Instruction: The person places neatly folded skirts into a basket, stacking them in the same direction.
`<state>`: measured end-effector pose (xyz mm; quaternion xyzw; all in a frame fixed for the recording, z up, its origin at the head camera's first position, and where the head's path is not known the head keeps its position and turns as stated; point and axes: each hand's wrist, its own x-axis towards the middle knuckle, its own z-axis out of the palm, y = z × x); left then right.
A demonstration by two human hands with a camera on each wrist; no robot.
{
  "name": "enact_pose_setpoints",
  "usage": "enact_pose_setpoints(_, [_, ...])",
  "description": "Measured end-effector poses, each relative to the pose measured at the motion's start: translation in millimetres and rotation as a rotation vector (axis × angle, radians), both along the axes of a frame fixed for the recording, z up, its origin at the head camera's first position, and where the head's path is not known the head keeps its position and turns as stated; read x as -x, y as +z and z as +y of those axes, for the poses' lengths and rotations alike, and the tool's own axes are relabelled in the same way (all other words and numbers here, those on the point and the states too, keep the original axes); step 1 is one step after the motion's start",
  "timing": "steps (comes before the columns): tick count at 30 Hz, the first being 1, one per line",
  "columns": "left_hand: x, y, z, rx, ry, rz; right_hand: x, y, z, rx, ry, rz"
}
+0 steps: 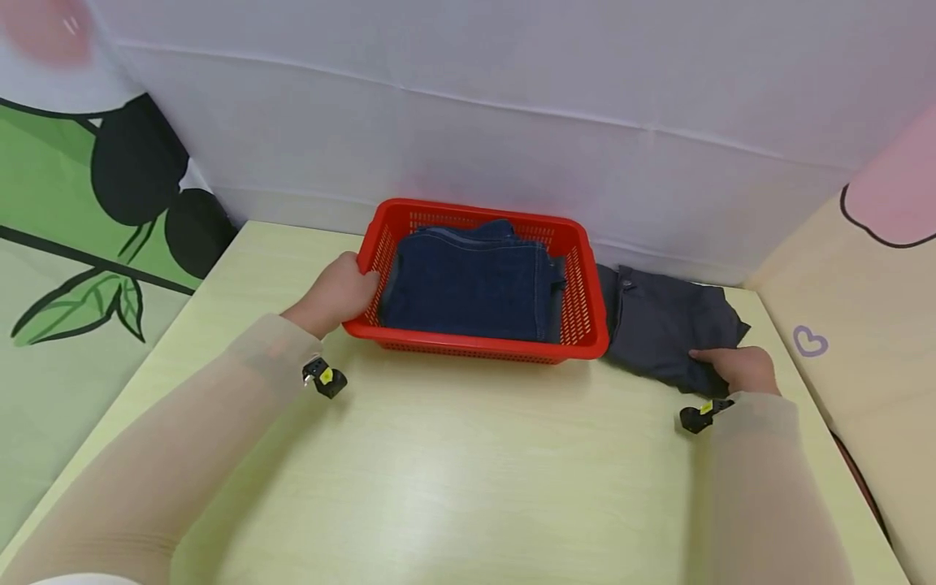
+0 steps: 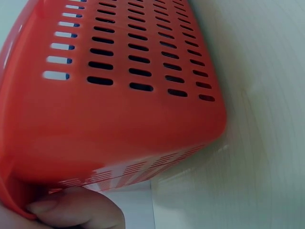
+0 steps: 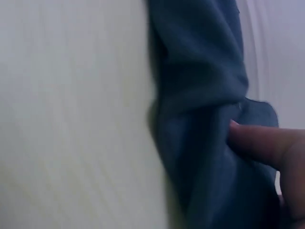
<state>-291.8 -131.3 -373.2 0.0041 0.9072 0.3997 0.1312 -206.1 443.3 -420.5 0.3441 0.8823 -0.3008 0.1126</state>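
My left hand [image 1: 336, 294] grips the left end of a red plastic basket [image 1: 468, 344] by its rim; the left wrist view shows fingers [image 2: 78, 207] curled at the rim beside the slotted wall. Folded dark blue jeans [image 1: 468, 280] lie inside the basket. To its right, folded dark grey trousers [image 1: 669, 325], with a button near one edge, lie on the table. At their near right corner my right hand [image 1: 742, 370] pinches the cloth. Its thumb [image 3: 259, 143] presses on the fabric in the right wrist view, while the other fingers are mostly hidden.
The pale wooden table [image 1: 439, 455] extends in front of the basket. A white cloth wall [image 1: 512, 138] stands close behind it. Printed panels flank the table, with plant drawings [image 1: 102, 301] at left and a small purple heart [image 1: 810, 341] at right.
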Motion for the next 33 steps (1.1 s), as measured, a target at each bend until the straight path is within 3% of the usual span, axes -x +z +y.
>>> enact_pose_setpoints(4, [0.4, -0.3, -0.2, 0.000, -0.002, -0.005, 1.0, 3.2, 6.5, 0.028, 0.072, -0.032])
enact_pose_setpoints(13, [-0.7, -1.0, -0.6, -0.001, -0.002, 0.010, -1.7, -11.8, 24.1, 0.271, 0.136, 0.095])
enact_pose_setpoints(18, [-1.1, -1.2, 0.4, 0.004, 0.004, 0.022, -6.8, -13.5, 29.5, 0.352, 0.182, 0.056])
enact_pose_setpoints(33, [0.8, -1.4, 0.7, 0.016, 0.005, 0.018, -10.0, -20.4, 28.6, 0.497, 0.064, 0.197])
